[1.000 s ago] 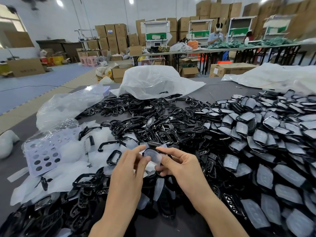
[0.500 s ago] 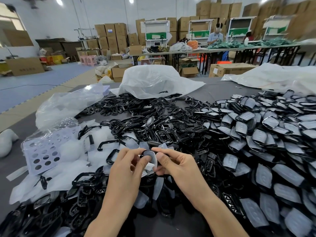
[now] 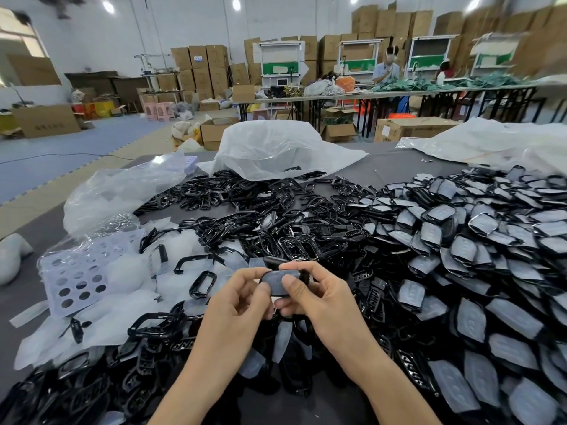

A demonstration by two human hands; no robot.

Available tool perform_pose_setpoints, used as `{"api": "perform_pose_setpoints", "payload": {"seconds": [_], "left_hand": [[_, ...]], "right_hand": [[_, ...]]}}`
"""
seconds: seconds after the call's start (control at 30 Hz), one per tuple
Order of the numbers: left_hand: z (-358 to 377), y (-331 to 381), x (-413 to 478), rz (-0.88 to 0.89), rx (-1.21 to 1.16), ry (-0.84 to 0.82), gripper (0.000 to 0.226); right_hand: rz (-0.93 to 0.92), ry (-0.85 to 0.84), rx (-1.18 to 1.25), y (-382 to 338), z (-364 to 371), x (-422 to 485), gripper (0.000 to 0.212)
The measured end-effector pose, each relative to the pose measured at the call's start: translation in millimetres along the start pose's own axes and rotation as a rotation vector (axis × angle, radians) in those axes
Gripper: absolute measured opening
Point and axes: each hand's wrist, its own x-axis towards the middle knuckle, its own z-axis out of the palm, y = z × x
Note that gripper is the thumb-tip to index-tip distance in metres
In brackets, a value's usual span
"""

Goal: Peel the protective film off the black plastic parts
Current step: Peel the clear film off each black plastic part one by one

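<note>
Pinched from both sides just above the near heap of bare black frames [image 3: 245,228] on the bench [image 3: 383,171]: one black plastic part [image 3: 280,276], greyish film [image 3: 276,283] over its face. Left hand [image 3: 236,305] gripping its left end, right hand [image 3: 319,299] its right end, fingers [image 3: 306,266] curled behind, both thumbs pressed on the film. Against a second ago: thumbs closer together, face turned more toward the camera, same spot over the pile. To the right, film-covered parts [image 3: 460,256] heaped as before.
</note>
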Motion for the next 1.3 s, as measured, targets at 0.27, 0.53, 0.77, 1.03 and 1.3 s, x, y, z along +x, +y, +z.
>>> {"api": "perform_pose_setpoints", "payload": {"seconds": [0.27,0.53,0.77,1.03,1.3], "left_hand": [[6,2,-3,0.036,0.04,0.076,0.036],[10,2,-5,0.08,0.097,0.101,0.038],[12,-2,-5,0.074,0.087,0.105,0.039],[12,-3,-4,0.064,0.078,0.119,0.034],[12,-1,-6,0.078,0.089,0.082,0.038]], "right_hand": [[0.102,-0.002,0.231,8,7,4,0.02],[0.106,-0.009,0.28,10,11,4,0.032],[0.058,0.042,0.197,15,10,5,0.019],[0.122,0.02,0.3,6,13,4,0.032],[0.192,0.005,0.328,2,9,3,0.025]]}}
